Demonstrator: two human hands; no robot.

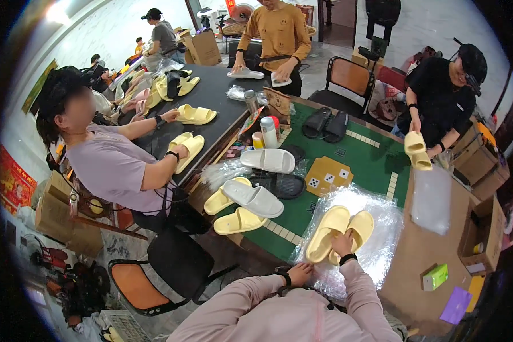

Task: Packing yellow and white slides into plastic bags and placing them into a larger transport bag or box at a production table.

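A pair of pale yellow slippers (329, 228) lies side by side on a stack of clear plastic bags (382, 251) at the table's near edge. My right hand (343, 245) is closed on the slippers, its fingers reaching in where the two meet. My left hand (300, 275) rests flat at the near left corner of the bags, its fingers out and nothing visible in them. Left of the bags lie grey slippers (253, 198), a white slipper (268, 161), black slippers (285, 185) and more yellow slippers (239, 222).
Co-workers handle slippers around me: a person in lilac (117, 151) at the black table (222, 94), one in mustard (275, 31), and one in black (447, 85). Bottles (268, 132) stand mid-table. Right are another bag stack (431, 199), a green box (435, 277) and a cardboard box (481, 233).
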